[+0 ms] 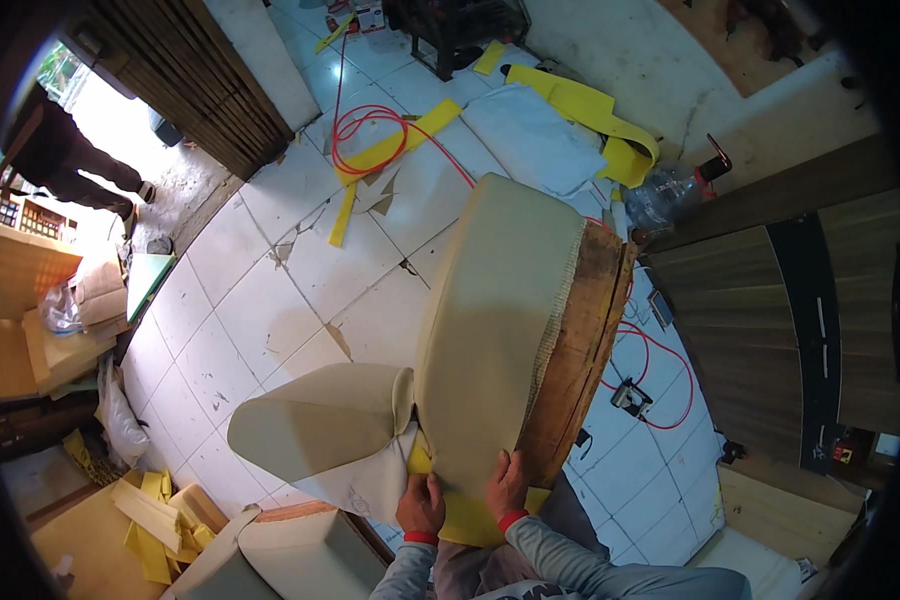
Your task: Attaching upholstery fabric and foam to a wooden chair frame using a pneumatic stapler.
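A beige upholstered seat piece (490, 330) stands tilted in front of me, its near end at my lap. Along its right side the cover ends in a rough edge, and a bare wooden frame (570, 370) shows. My right hand (507, 487) is closed on the cover's near edge, beside the wood. My left hand (422, 505) is closed at the near left corner of the same cover; its fingertips are partly hidden. Yellow foam (465, 518) shows between and below my hands. A beige padded armrest-like part (320, 415) adjoins the seat piece on the left.
Another beige upholstered piece (310, 550) lies at the lower left, near yellow foam scraps (160, 520). A red hose (345, 140) coils on the tiled floor, and a staple-gun-like tool (630, 398) lies right. Far left, a person (80, 150) stands in the doorway.
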Demonstrator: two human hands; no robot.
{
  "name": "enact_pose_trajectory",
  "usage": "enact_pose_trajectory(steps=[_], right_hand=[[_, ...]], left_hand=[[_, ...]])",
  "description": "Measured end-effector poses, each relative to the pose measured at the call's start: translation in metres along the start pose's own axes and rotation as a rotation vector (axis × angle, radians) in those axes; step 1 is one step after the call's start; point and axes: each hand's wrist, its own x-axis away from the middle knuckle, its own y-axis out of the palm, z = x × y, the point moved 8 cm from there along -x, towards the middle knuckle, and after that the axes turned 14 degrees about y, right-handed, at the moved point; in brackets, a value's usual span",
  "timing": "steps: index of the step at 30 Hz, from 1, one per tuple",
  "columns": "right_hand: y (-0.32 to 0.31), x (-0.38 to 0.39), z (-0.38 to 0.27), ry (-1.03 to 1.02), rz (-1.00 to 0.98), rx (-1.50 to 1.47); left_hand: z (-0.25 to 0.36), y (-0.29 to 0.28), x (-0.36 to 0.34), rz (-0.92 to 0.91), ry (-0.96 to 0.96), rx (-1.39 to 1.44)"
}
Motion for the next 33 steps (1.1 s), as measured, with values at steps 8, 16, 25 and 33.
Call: enact_pose_trajectory(steps=[8,16,25,33], right_hand=[[0.009,0.001,0.013,-0.055,-0.028,0.108],[0.007,0.012,0.028,-0.175,0.005,0.198],[0.014,0.012,0.033,-0.249,-0.004,0.302],[0.02,0.009,0.039,-0.206,-0.047,0.405]], left_hand=[[0.004,0.01,-0.008,-0.044,0.198,-0.076],[0.0,0.012,0.004,-0.007,0.365,-0.103],[-0.005,0.015,0.011,0.015,0.257,-0.232],[-0.032,0.027,0.014,-0.212,-0.247,0.02]])
